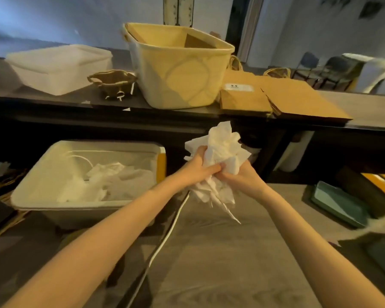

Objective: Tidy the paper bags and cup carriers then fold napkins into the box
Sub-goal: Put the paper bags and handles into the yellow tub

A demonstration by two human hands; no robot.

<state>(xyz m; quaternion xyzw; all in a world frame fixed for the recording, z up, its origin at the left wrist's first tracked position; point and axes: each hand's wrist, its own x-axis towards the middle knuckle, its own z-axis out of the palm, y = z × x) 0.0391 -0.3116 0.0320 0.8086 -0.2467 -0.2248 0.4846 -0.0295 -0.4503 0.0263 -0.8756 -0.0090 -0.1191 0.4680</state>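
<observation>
Right, head view only: both hands up over the near table (220,252), w/ a crumpled bunch of white napkins (220,150) between them. Left hand (197,167) is curled round the wad from the left, right hand (242,177) grips it from the right/below; loose tails hang down under the fists. More napkins lie loose in the white box (42,196) at near left, just beside the table edge. Paper bags (298,96) lie flat on the far counter, right of the yellow bin (180,70).

To do this step well, prob. best to peel one sheet off the wad, lay it flat on the table, crease edge to edge, then set it in the box; folding the whole bunch at once would likely come out messy.

Hard to tell: how many sheets are in the wad, where the fingertips sit under the paper, what's inside the yellow bin beyond brown card. Dark shelf under the counter is unreadable; right edge items are blurred.
</observation>
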